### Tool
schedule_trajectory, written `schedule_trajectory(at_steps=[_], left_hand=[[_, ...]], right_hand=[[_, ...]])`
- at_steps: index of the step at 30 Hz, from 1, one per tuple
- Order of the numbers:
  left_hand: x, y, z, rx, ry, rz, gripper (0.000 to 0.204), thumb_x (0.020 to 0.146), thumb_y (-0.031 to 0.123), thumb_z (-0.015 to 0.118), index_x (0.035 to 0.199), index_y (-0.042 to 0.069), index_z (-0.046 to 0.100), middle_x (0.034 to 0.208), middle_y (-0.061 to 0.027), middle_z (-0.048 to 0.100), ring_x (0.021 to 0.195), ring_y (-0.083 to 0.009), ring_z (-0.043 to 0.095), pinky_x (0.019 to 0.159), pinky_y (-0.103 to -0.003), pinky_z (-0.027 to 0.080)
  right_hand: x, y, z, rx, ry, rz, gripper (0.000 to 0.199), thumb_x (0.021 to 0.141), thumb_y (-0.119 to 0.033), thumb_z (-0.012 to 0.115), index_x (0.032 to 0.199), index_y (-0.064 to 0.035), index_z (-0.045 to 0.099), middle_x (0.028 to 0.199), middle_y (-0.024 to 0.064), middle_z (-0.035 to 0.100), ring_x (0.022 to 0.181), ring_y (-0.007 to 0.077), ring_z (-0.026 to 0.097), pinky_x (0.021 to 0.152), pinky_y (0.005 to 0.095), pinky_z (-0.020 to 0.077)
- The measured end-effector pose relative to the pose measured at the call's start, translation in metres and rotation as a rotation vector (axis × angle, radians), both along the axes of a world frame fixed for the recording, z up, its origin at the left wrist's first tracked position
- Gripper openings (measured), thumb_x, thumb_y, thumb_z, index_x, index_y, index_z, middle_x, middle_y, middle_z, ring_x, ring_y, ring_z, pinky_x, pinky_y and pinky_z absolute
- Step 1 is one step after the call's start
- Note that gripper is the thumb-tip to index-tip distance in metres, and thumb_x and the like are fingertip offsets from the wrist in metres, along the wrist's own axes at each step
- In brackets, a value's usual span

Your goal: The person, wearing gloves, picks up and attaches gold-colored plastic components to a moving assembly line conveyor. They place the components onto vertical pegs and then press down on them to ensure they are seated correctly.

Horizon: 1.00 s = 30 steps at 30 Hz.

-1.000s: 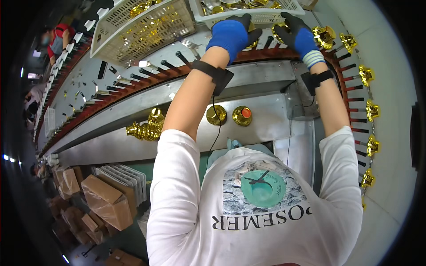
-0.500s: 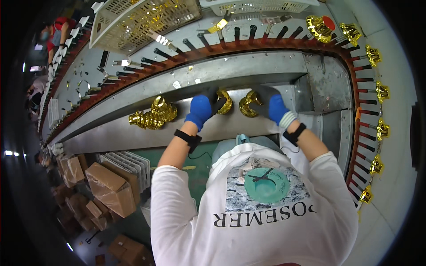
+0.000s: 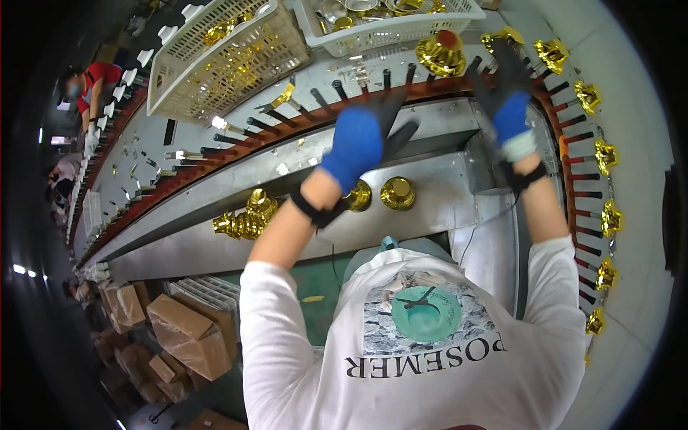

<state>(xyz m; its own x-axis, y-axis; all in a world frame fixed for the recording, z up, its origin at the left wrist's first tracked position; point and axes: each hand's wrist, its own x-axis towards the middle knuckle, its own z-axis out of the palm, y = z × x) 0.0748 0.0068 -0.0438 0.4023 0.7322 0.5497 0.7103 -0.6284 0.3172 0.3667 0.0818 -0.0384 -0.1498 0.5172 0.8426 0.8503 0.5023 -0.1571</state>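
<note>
My left hand (image 3: 367,135), in a blue and black glove, is raised over the metal ledge with its fingers apart and nothing in it. My right hand (image 3: 506,97), gloved alike, stretches to the conveyor's bend. Its fingers are spread, their tips close to a shiny gold flared cup (image 3: 504,36); contact cannot be made out. Below my hands a gold cup (image 3: 398,193) stands on the steel bench (image 3: 433,204), beside another gold cup (image 3: 359,196) partly covered by my left wrist. A flared gold piece with a red top (image 3: 441,54) sits on the conveyor between my hands.
Gold cups (image 3: 240,225) lie nested on the bench at left. The curved conveyor (image 3: 459,84) carries several black-tipped pegs. Beyond stand a cream basket (image 3: 215,64) and a white basket (image 3: 387,32) with metal parts. Cardboard boxes (image 3: 190,333) lie at lower left. A person in red works far left.
Both hands have let go of the gold cups, which now stand on the bench, and have moved up and away toward the conveyor. The conveyor's pieces, including the red-topped one, have shifted left.
</note>
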Motion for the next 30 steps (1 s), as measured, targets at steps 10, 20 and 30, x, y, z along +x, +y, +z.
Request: schedule_trajectory(at_steps=[10,20,30], left_hand=[[0.048,0.099,0.043,-0.208,0.309,0.116,0.057,0.094,0.055,0.074,0.134,0.014,0.069,0.118,-0.0189,0.075,0.099,-0.0420,0.074,0.082,-0.049,0.060],[-0.103,-0.074,-0.085,-0.642,0.065,0.176,0.056,0.096,0.046,0.077,0.132,0.004,0.071,0.095,-0.0205,0.077,0.082,-0.0330,0.077,0.074,-0.042,0.060],[-0.093,-0.096,-0.196,-0.644,0.476,0.395,0.081,0.090,0.050,0.079,0.152,0.005,0.052,0.123,-0.0311,0.071,0.103,-0.0458,0.073,0.079,-0.055,0.060]], right_hand=[[0.020,0.069,0.010,-0.458,-0.033,0.023,0.052,0.099,-0.040,0.072,0.133,-0.0008,0.070,0.118,0.0248,0.075,0.105,0.0401,0.075,0.094,0.0456,0.0593],[-0.064,-0.136,-0.093,-0.769,0.030,0.557,0.053,0.086,-0.017,0.081,0.136,-0.0055,0.068,0.123,0.0221,0.074,0.110,0.0431,0.069,0.098,0.0523,0.0549],[-0.111,-0.140,-0.217,-0.988,-0.219,0.425,0.062,0.089,-0.034,0.079,0.141,-0.0047,0.064,0.129,0.0224,0.071,0.118,0.0448,0.066,0.104,0.0532,0.0533]])
